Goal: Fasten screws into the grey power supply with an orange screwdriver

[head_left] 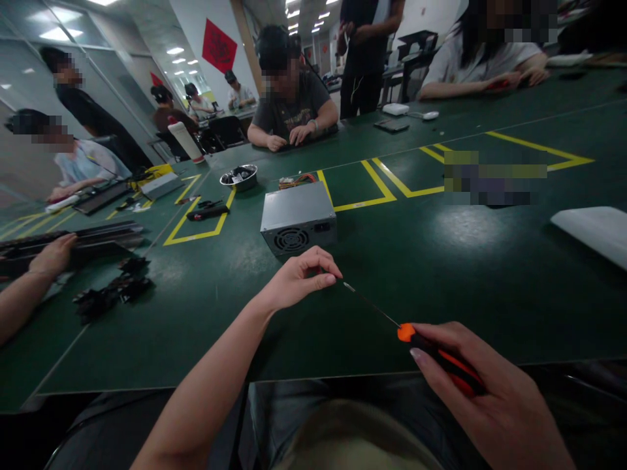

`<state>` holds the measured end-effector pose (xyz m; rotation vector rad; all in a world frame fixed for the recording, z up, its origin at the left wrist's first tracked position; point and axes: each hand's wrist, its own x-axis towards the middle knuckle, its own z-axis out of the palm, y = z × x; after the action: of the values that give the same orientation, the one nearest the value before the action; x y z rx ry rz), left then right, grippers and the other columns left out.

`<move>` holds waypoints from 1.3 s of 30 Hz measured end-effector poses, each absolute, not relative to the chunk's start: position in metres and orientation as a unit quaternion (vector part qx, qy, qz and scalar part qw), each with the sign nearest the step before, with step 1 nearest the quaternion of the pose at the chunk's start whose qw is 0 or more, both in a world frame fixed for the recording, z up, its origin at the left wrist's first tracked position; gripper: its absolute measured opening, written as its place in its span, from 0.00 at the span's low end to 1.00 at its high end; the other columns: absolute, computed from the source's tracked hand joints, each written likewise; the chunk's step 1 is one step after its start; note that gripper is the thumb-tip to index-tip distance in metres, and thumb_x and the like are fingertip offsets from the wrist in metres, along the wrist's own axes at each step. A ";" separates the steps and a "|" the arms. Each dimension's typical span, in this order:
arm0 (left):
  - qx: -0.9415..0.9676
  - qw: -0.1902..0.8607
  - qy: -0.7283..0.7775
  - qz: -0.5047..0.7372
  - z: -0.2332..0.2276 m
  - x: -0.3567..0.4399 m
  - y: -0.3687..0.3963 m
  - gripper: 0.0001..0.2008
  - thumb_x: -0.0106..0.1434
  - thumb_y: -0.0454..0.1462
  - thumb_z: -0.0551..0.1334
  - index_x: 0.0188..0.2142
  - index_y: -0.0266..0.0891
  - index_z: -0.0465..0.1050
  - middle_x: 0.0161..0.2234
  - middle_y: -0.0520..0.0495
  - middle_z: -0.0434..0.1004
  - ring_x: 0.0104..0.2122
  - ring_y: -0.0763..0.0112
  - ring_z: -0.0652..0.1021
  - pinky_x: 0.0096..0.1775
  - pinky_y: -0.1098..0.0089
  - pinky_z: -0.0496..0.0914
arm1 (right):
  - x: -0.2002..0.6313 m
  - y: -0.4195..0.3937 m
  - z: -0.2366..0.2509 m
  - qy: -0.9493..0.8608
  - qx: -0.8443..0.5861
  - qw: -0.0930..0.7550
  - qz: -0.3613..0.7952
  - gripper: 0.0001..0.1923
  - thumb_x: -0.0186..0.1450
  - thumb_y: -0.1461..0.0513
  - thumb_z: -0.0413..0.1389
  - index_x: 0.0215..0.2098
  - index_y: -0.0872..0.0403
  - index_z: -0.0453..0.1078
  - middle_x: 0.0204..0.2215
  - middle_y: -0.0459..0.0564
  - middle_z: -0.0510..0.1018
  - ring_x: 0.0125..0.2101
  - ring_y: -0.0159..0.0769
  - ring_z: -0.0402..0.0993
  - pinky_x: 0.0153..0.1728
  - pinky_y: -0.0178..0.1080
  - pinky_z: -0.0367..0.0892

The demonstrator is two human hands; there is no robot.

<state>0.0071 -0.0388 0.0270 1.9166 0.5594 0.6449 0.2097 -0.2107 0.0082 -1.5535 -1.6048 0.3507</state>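
My right hand (482,385) is wrapped around a screwdriver (455,365) with an orange, black and red handle. Its thin shaft points up and to the left. Just beyond its tip is my left hand (306,279), thumb and fingertips pinched together; whether something small sits between them is too fine to make out. Behind my left hand stands a grey metal computer power supply (298,212), its round fan grille and socket facing me. Coloured cables (298,181) come out at its back.
Yellow tape (385,183) marks the green table (382,248). Further back stands a metal bowl (238,176) of dark parts. At left, another person's hand (53,253) rests by dark metal panels, near black parts (115,287). A white object (595,228) lies at right. People sit opposite.
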 end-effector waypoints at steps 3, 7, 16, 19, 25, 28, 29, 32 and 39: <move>0.771 0.531 0.215 0.278 0.031 0.006 -0.042 0.07 0.58 0.40 0.61 0.33 0.39 0.73 0.35 0.49 0.65 0.36 0.74 0.68 0.39 0.71 0.64 | 0.206 -0.211 0.014 -0.670 -0.606 0.419 0.088 0.09 0.60 0.59 0.52 0.39 0.49 0.66 0.32 0.45 0.74 0.31 0.31 0.73 0.32 0.31 0.68; 0.763 0.538 0.212 0.288 0.031 0.005 -0.043 0.07 0.57 0.40 0.62 0.33 0.39 0.73 0.34 0.50 0.64 0.35 0.74 0.68 0.39 0.71 0.64 | 0.205 -0.209 0.017 -0.683 -0.603 0.408 0.061 0.10 0.61 0.59 0.52 0.41 0.50 0.65 0.33 0.46 0.74 0.32 0.31 0.73 0.34 0.32 0.68; 0.787 0.500 0.235 0.273 0.033 0.003 -0.043 0.08 0.57 0.42 0.62 0.32 0.39 0.74 0.35 0.48 0.66 0.35 0.73 0.69 0.38 0.70 0.66 | 0.201 -0.208 0.020 -0.687 -0.611 0.388 0.056 0.09 0.61 0.59 0.51 0.40 0.48 0.64 0.32 0.49 0.74 0.31 0.37 0.73 0.32 0.37 0.69; 0.800 0.481 0.233 0.272 0.033 0.003 -0.043 0.07 0.57 0.40 0.61 0.33 0.39 0.74 0.35 0.49 0.66 0.35 0.73 0.69 0.39 0.70 0.66 | 0.199 -0.208 0.021 -0.691 -0.613 0.381 0.039 0.09 0.61 0.59 0.50 0.40 0.49 0.64 0.31 0.49 0.74 0.31 0.36 0.73 0.31 0.37 0.69; 0.841 0.411 0.230 0.264 0.036 0.005 -0.045 0.05 0.59 0.38 0.60 0.33 0.39 0.73 0.35 0.49 0.65 0.36 0.73 0.70 0.43 0.69 0.65 | 0.199 -0.209 0.022 -0.702 -0.611 0.365 0.016 0.09 0.60 0.59 0.51 0.39 0.50 0.65 0.30 0.48 0.74 0.29 0.35 0.73 0.29 0.36 0.68; 0.869 0.367 0.230 0.239 0.038 0.004 -0.046 0.06 0.60 0.37 0.58 0.34 0.39 0.73 0.36 0.49 0.65 0.38 0.72 0.70 0.43 0.69 0.64 | 0.198 -0.208 0.021 -0.701 -0.612 0.365 0.017 0.09 0.60 0.59 0.51 0.38 0.51 0.66 0.29 0.48 0.74 0.28 0.35 0.73 0.28 0.36 0.68; 0.878 0.352 0.226 0.231 0.039 0.004 -0.046 0.06 0.60 0.37 0.58 0.35 0.39 0.73 0.36 0.49 0.65 0.38 0.72 0.69 0.44 0.69 0.64 | 0.198 -0.207 0.021 -0.699 -0.614 0.366 0.025 0.09 0.60 0.58 0.51 0.38 0.51 0.67 0.29 0.48 0.74 0.28 0.35 0.74 0.27 0.35 0.68; 0.904 0.309 0.211 0.207 0.039 0.001 -0.045 0.08 0.62 0.36 0.56 0.36 0.39 0.73 0.36 0.48 0.65 0.40 0.71 0.69 0.44 0.69 0.64 | 0.197 -0.204 0.018 -0.684 -0.627 0.363 0.091 0.08 0.60 0.57 0.51 0.36 0.50 0.68 0.28 0.48 0.76 0.27 0.35 0.74 0.26 0.35 0.68; 0.929 0.247 0.197 0.191 0.040 -0.001 -0.046 0.10 0.64 0.36 0.52 0.38 0.41 0.72 0.37 0.46 0.66 0.40 0.70 0.67 0.44 0.67 0.63 | 0.192 -0.195 0.008 -0.580 -0.638 0.352 0.365 0.12 0.62 0.54 0.47 0.36 0.51 0.68 0.22 0.45 0.74 0.19 0.29 0.68 0.19 0.32 0.64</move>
<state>-0.0007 -0.0455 0.0398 2.5345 0.5375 0.5217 0.1919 -0.1954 0.0075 -1.6503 -1.5017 0.9442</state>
